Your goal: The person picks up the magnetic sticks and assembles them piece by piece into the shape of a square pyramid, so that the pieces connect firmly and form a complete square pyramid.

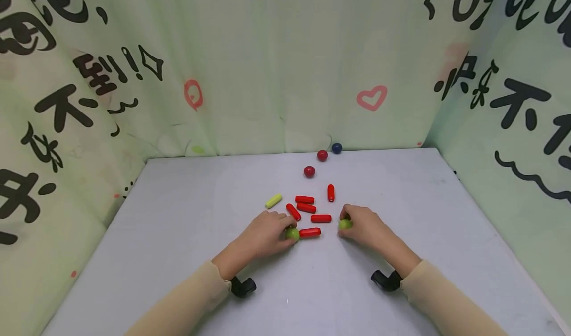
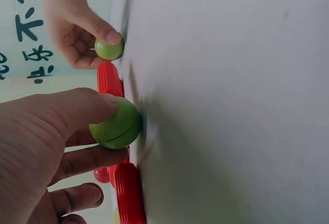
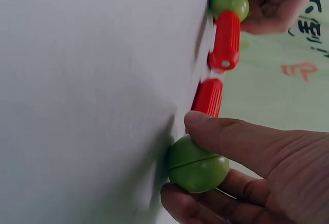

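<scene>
Left hand pinches green ball, red rod at its three o'clock; right hand pinches second ball — likely preventing rolling.

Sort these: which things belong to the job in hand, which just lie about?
Apparently in use:
left hand, holding a green ball
right hand, holding another green ball
red stick by the left ball

Apparently lying about:
other red sticks
yellow stick
red balls
dark blue ball

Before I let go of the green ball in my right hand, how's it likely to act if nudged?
The green ball would probably roll, being round on a flat table. It seems stiff, showing no dent where the right hand pinches it. Its smooth-looking surface may make it slightly slippery.
</scene>
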`<action>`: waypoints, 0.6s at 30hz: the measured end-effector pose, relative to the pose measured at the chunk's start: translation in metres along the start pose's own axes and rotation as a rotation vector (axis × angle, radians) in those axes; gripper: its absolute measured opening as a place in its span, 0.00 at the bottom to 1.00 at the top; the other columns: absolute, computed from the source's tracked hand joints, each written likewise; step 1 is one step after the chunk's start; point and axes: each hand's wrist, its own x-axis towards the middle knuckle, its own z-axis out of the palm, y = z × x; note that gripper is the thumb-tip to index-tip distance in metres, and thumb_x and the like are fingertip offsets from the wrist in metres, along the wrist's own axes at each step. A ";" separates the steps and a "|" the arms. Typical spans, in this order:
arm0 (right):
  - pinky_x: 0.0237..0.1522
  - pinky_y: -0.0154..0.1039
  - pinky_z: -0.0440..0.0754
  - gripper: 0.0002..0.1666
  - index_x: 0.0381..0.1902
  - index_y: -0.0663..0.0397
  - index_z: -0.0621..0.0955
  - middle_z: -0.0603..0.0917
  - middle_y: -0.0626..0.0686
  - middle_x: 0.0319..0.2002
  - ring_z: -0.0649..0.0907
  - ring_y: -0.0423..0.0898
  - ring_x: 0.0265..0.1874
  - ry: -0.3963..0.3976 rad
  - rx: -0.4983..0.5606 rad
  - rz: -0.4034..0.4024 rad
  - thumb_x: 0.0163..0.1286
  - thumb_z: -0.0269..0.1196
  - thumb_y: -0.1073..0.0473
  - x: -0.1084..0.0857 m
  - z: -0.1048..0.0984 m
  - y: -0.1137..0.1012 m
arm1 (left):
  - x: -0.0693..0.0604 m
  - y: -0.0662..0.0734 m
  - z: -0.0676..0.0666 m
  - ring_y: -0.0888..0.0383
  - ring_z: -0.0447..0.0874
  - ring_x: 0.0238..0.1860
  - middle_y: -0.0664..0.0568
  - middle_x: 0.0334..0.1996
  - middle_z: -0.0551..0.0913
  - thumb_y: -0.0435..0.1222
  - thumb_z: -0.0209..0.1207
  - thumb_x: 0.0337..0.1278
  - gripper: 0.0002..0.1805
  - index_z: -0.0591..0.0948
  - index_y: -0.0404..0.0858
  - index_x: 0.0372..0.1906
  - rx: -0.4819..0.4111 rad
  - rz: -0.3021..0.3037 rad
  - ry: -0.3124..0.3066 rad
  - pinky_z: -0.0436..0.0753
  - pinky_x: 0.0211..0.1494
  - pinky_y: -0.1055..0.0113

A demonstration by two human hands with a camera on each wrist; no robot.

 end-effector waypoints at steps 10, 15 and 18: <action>0.37 0.39 0.81 0.18 0.42 0.53 0.80 0.81 0.48 0.35 0.78 0.45 0.35 -0.019 0.062 -0.077 0.58 0.78 0.59 -0.004 0.016 -0.017 | -0.006 -0.001 0.000 0.64 0.77 0.36 0.61 0.39 0.86 0.47 0.70 0.62 0.14 0.85 0.49 0.49 0.006 -0.004 0.001 0.75 0.43 0.67; 0.37 0.38 0.80 0.18 0.43 0.53 0.81 0.81 0.47 0.34 0.78 0.44 0.35 -0.022 0.063 -0.093 0.59 0.78 0.59 -0.002 0.019 -0.022 | -0.006 -0.002 0.001 0.64 0.77 0.36 0.61 0.39 0.86 0.47 0.71 0.61 0.14 0.85 0.49 0.49 0.005 0.003 0.007 0.75 0.42 0.67; 0.36 0.38 0.79 0.18 0.43 0.54 0.82 0.81 0.47 0.33 0.77 0.44 0.33 -0.019 0.084 -0.117 0.58 0.78 0.60 -0.003 0.020 -0.026 | -0.006 -0.002 0.001 0.64 0.77 0.37 0.61 0.40 0.86 0.48 0.71 0.61 0.15 0.85 0.49 0.50 0.010 -0.004 -0.007 0.75 0.43 0.66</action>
